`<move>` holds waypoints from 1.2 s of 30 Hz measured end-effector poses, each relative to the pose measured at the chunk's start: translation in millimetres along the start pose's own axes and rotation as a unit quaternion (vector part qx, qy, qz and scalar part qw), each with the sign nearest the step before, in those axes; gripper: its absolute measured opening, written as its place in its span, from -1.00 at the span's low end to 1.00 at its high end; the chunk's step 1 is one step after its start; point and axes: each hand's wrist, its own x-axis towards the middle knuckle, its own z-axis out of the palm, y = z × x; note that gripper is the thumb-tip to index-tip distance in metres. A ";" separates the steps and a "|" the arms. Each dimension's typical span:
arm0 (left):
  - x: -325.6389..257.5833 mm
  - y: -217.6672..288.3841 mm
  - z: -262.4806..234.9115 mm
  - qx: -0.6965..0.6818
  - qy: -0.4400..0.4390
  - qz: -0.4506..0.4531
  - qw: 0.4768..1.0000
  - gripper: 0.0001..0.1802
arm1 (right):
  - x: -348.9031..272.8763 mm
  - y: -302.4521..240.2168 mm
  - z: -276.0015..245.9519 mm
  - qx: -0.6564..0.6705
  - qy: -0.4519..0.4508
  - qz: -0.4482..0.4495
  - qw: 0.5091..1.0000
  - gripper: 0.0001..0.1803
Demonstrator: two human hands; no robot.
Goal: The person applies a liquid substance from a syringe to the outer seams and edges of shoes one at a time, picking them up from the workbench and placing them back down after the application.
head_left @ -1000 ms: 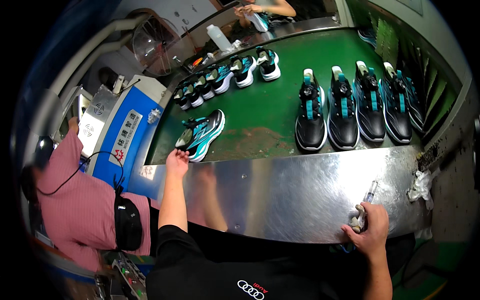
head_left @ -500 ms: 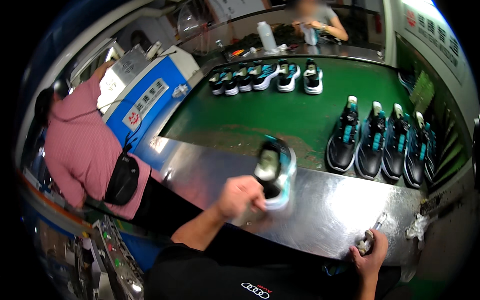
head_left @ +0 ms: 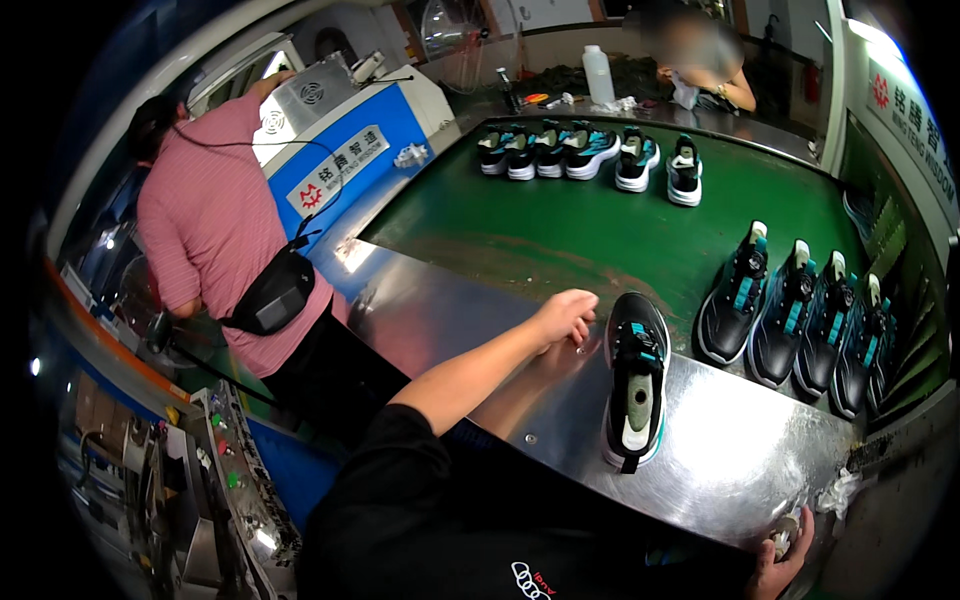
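Left hand: released, its fingers loosely curled and nothing visible in its grasp. It is raised above the steel bench, just beside the forefoot of a single black and teal shoe and apparently not touching it.

The shoe rests sole-down on the steel, toe pointing away from the person and heel tab toward the near edge. Standing on its own flat sole, it appears to need no steadying, which would account for the free hand. The heel-first orientation puts the shoe's mouth and pale insole in the person's direct line of sight.

Right hand: thumb and fingers closed around a small pale object at the bench's near right corner; the object is too small to identify. The low hold at the edge presumably keeps it within reach yet apart from the shoe. Crumpled white material lies near this hand.

Behind the steel, a green surface carries two groups. A far row of shoes stands along the back; a right-hand row of shoes stands close together, toes toward the person. Side-by-side placement likely saves room and keeps the groups distinct.
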 end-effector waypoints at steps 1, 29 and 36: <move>9.3 5.9 2.4 0.067 -0.029 -0.033 0.997 -0.59 | -1.2 0.2 -2.7 0.000 -0.001 0.011 1.000 -0.40; -57.2 51.3 104.7 -0.370 -0.270 0.084 0.885 -0.36 | 10.9 -60.4 18.8 0.280 -0.043 0.062 0.957 -0.60; -72.2 59.9 105.7 -0.337 -0.331 0.096 0.876 -0.28 | 29.2 -78.7 14.6 0.427 -0.215 -0.071 0.875 -0.21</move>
